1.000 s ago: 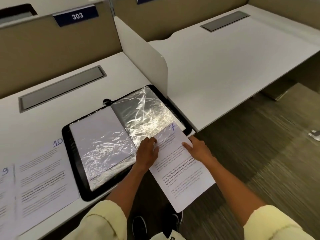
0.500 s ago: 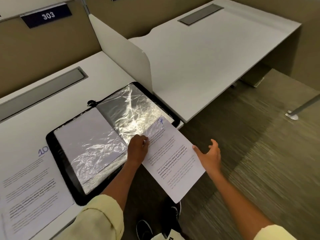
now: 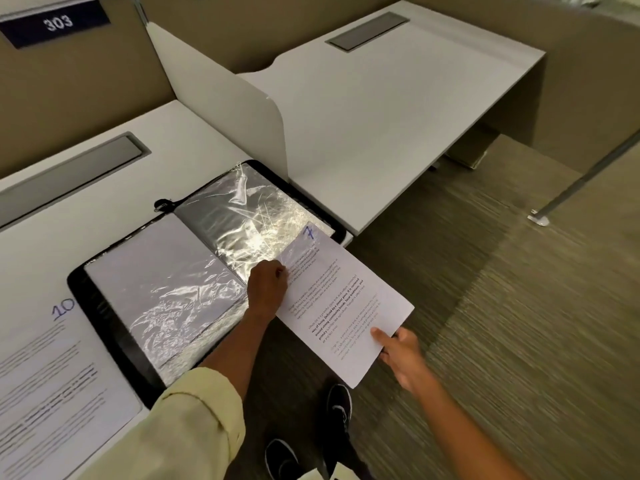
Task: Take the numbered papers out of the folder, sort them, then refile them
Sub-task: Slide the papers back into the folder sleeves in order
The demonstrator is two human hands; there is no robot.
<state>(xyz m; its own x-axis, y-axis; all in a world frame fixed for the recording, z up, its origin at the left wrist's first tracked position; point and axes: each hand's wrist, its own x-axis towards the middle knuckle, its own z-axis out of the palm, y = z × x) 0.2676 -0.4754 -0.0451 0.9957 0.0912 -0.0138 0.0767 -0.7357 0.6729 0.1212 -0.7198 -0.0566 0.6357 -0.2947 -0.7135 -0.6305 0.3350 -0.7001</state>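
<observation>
Sheet 7 (image 3: 341, 299) sits half out of the folder (image 3: 204, 271) sleeve. Left hand (image 3: 268, 285) pinches the sleeve mouth; right hand (image 3: 398, 355) pinches the sheet's lower edge. Best drawn straight out, sleeve pinned.

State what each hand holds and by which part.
The right hand pinches the paper marked 7 at its lower right edge. The left hand grips the folder sleeve's opening beside the paper's upper left.

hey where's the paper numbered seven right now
In the head view, paper 7 sits right of centre, its top corner tucked in the folder's right sleeve, the rest overhanging the desk edge between both hands.
</observation>
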